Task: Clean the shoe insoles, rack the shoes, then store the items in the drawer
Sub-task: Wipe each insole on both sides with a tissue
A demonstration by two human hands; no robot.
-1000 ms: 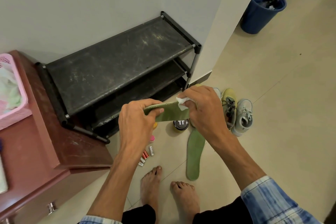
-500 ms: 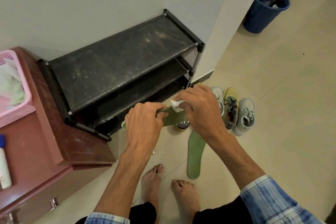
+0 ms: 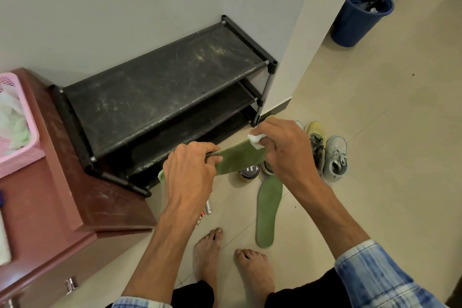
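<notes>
Two green insoles are out. The held insole is gripped at its 9 o'clock end by the left hand, fingers curled round it. The right hand pinches a white wipe against the 3 o'clock end. Over the last second the wipe has rubbed in and back out to the tip, so this one looks nearly done. The other insole lies on the floor at 5 o'clock, likely next. The shoes are not yet racked.

Mid-frame, the shoe rack has matt black shelves, dusty and scuffed. The green insole looks matt and cloth-like, the white wipe soft and papery. At left, a perforated pink plastic basket and a scratched wooden cabinet.
</notes>
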